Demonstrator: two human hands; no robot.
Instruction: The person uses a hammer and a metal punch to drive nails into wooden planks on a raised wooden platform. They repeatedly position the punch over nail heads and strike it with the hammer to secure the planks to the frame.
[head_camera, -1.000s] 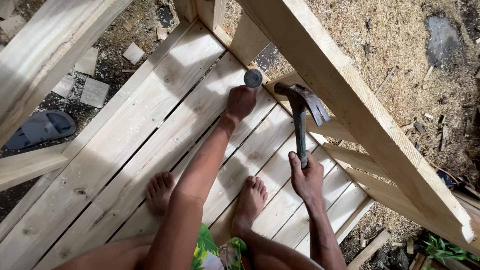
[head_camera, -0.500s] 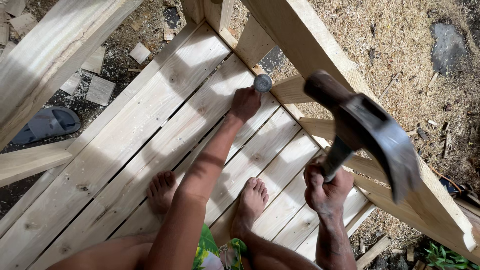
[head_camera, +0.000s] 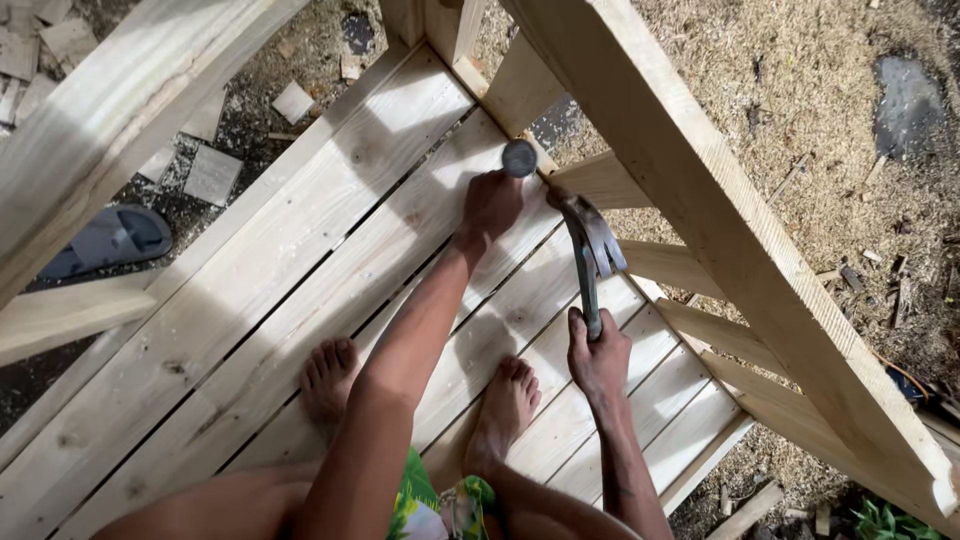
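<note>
nailing down a deck plank, hammer low at the strike point

the person squats barefoot on a platform of pale wooden planks (head_camera: 300, 260), looking straight down. the left hand (head_camera: 490, 205) is stretched out to the far end of a plank (head_camera: 420, 225), fingers curled and pressed to the wood right beside a small round grey disc (head_camera: 519, 158); whether a nail is pinched under those fingers cannot be told from here. the right hand (head_camera: 598, 355) is wrapped tight around the handle of a claw hammer (head_camera: 588, 245), whose dark head sits low, just to the right of the left hand, near where the plank meets a short cross piece (head_camera: 600, 180). the two hands are apart, the left ahead, the right drawn back toward the body.

to do this stroke well, it seems wise to keep the left fingertips low and clear of the hammer face, since head and hand are very close. a grip near the handle's end, as shown, likely gives good swing, but short, square taps would suit until the fastener stands alone. the slanting beam (head_camera: 720, 210) runs close on the right and could catch a wide backswing. both feet (head_camera: 505, 400) rest flat on the boards, which should steady the body. a blue sandal (head_camera: 105, 240) and wood offcuts (head_camera: 210, 175) lie on the ground to the left.
</note>
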